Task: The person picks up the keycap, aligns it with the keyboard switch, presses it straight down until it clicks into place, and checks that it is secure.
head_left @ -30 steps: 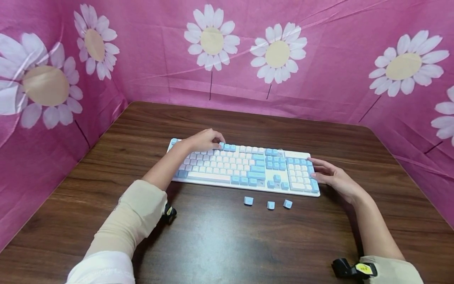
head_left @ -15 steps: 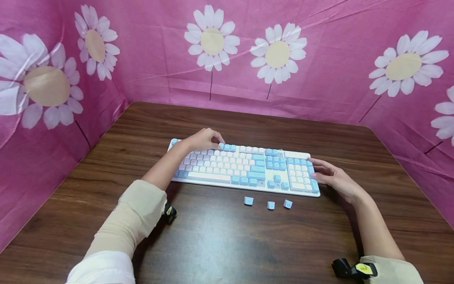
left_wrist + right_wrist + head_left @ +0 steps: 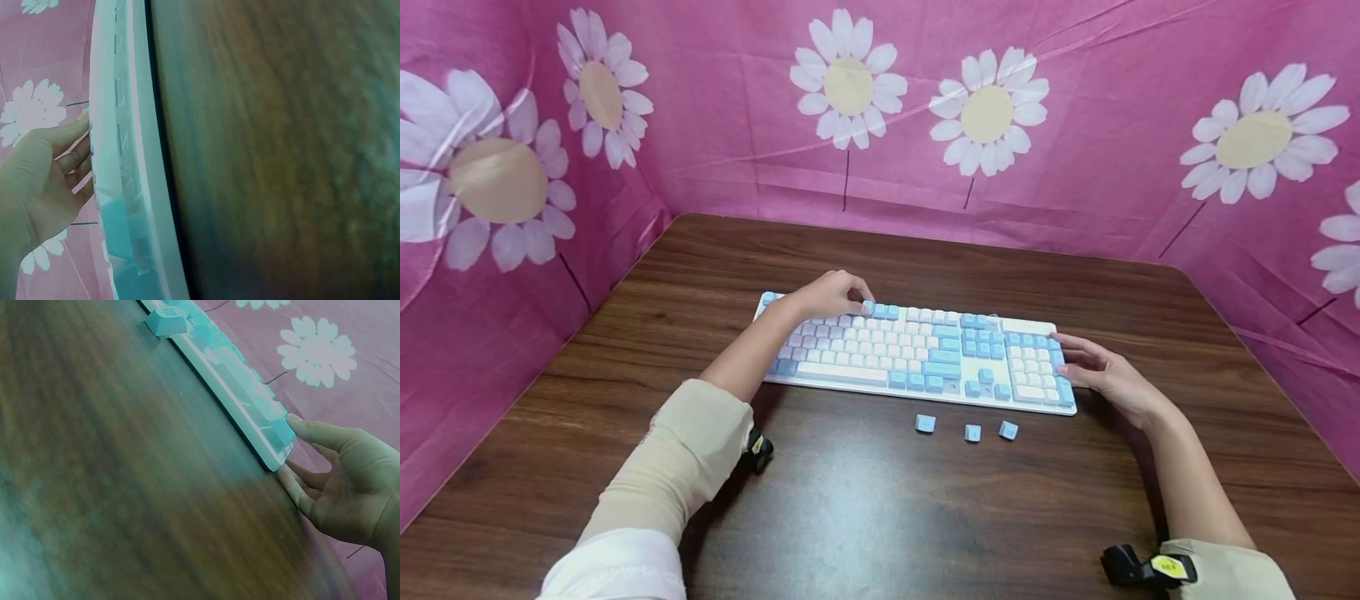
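Observation:
A white keyboard (image 3: 1030,407) with blue and white keycaps lies across the table. My left hand (image 3: 831,295) reaches over it to the back row. Its thumb and index finger pinch a blue keycap (image 3: 868,307) there; the hold is partly hidden. At the right end my right hand (image 3: 1108,379) grips the keyboard's side. In the right wrist view its thumb presses the corner key, while the fingers lie against the edge below. On the table in front sit three loose blue keycaps: a wider keycap (image 3: 926,424), a middle keycap (image 3: 972,433) and a right keycap (image 3: 1008,431).
The brown wooden table (image 3: 850,517) has pink cloth (image 3: 737,108) with printed daisies along its back and sides. Bare switch spots show at the keyboard's top right, bottom row and arrow keys. Black wrist cameras sit on both forearms.

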Demonstrator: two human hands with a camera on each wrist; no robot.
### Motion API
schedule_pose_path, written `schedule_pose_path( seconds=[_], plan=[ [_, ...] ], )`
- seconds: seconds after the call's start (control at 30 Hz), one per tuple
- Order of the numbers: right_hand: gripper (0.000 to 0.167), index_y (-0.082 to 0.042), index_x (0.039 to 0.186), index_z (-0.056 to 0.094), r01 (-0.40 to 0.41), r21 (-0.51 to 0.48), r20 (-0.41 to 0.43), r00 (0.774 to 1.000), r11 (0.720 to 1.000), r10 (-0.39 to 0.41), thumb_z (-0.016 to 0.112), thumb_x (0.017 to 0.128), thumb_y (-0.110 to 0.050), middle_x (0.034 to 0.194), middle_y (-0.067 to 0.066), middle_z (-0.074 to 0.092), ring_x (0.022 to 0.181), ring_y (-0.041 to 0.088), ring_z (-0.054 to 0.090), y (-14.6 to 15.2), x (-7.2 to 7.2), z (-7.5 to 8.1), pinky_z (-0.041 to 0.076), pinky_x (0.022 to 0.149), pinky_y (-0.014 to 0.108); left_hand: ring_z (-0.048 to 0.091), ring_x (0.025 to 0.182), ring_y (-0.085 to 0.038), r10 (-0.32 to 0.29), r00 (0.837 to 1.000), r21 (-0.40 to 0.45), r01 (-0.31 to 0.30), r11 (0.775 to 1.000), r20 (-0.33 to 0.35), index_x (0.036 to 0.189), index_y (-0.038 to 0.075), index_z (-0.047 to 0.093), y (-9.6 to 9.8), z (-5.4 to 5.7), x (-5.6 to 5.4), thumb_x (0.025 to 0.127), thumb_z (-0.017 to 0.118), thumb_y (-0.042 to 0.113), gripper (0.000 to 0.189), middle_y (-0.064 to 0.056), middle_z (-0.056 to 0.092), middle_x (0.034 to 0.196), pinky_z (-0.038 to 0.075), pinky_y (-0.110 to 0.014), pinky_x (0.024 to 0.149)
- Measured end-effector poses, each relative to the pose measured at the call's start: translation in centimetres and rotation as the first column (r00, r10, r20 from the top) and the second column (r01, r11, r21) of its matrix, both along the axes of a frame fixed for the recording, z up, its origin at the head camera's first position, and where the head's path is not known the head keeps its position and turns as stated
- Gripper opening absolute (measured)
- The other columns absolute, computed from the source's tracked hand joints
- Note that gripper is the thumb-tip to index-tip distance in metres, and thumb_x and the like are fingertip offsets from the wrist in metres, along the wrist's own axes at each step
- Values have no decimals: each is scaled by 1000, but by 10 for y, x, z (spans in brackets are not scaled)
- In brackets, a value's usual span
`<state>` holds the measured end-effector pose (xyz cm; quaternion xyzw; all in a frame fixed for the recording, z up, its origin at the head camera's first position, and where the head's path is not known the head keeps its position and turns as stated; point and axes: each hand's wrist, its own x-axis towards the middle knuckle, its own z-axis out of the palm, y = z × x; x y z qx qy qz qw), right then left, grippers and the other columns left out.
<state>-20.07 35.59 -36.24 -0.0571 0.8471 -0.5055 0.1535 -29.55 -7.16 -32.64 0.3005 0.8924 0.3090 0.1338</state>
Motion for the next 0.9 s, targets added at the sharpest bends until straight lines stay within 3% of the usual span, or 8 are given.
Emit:
schedule_pose_path(
  seconds=[0.37, 0.6, 0.9],
  plan=[
    [65, -14, 146, 27, 10, 10, 1, 1000, 1000, -10, 59, 91, -29, 138, 19, 31, 111, 16, 40, 0, -1, -2, 30, 90, 40, 58, 92, -19, -8, 999, -18, 8, 1000, -34, 106, -4, 65, 1, 3, 2, 90, 60, 9, 21, -11, 65, 100, 45, -29, 82],
    [64, -15, 145, 27, 5, 21, -4, 1000, 1000, -5, 58, 91, -29, 138, 17, 32, 110, 14, 42, 1, -2, -2, 33, 87, 31, 57, 91, -20, 12, 1000, 8, -12, 1000, -7, 109, -4, 64, -1, 2, 1, 91, 59, 10, 23, -11, 65, 99, 45, -30, 81],
    [64, -14, 146, 27, 0, 18, -2, 1000, 1000, 0, 58, 91, -29, 138, 18, 31, 109, 14, 42, 0, -2, -2, 32, 89, 36, 56, 87, -18, -10, 1000, -16, 10, 1000, -13, 106, -3, 65, 1, 4, 1, 89, 61, 7, 20, -9, 64, 95, 45, -28, 77]
  ],
)
